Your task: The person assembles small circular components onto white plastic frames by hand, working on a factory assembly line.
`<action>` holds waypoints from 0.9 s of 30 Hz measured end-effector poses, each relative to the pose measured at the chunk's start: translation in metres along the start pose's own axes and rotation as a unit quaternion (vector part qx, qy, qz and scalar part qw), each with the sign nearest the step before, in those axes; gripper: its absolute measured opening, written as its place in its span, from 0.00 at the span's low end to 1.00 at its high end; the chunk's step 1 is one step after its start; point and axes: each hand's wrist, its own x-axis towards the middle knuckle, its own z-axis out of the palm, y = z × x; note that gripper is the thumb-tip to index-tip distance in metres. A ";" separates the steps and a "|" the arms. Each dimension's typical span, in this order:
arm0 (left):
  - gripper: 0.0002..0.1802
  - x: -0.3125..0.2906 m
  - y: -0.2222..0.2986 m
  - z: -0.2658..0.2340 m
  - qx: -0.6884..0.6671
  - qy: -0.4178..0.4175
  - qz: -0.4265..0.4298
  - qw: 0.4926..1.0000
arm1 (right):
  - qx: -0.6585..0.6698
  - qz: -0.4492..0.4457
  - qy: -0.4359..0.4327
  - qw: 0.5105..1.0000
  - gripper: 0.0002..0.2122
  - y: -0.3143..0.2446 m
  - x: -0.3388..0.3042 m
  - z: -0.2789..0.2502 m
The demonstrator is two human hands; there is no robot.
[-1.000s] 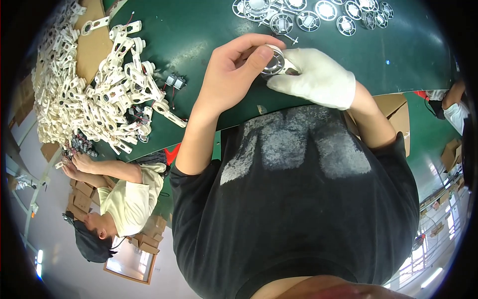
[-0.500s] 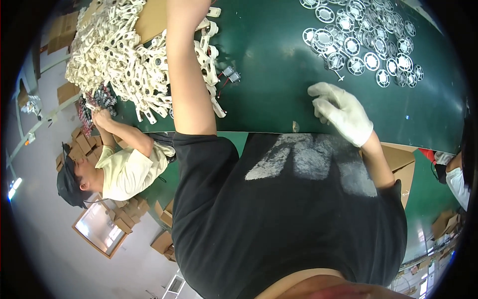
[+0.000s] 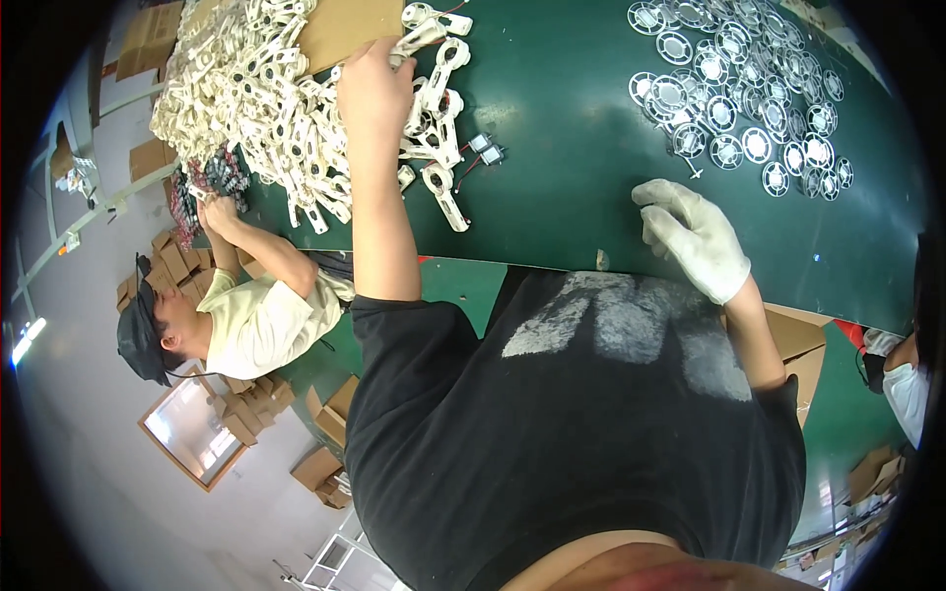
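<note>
My bare left hand (image 3: 377,87) is stretched far over the table, at the right edge of a big heap of cream-white plastic housings (image 3: 266,108). Its fingers close on the end of one long white plastic housing (image 3: 424,33) with a rounded head; the hand partly hides the grip. Several more housings, some with dark round openings, lie beside the wrist. My right hand (image 3: 695,236), in a white glove, hovers over the near table edge with loosely bent fingers and nothing in them. Two small silver motors (image 3: 485,149) with red wires lie between the hands.
Round spoked grey discs (image 3: 724,108) are spread over the far right of the green table (image 3: 562,118). Brown cardboard (image 3: 350,34) lies behind the heap. At the left a co-worker (image 3: 266,315) handles dark and red wired parts (image 3: 212,182). Another person's arm (image 3: 902,384) shows at the right.
My left hand has drawn back toward me from the top edge, and now a white housing shows at its fingers. My right hand keeps its pose; the whole view has shifted slightly.
</note>
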 end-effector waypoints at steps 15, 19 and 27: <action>0.29 -0.086 0.176 -0.011 -0.395 -0.063 0.398 0.826 | 0.022 0.020 -0.021 0.999 0.18 -0.018 -0.008 -0.026; 0.36 -0.063 0.180 0.007 -0.457 -0.104 0.325 0.821 | -0.013 0.040 0.098 0.994 0.17 -0.014 -0.026 -0.039; 0.26 -0.046 0.190 0.047 -0.380 0.030 0.271 0.884 | -0.158 0.012 0.255 0.954 0.21 -0.011 -0.030 -0.037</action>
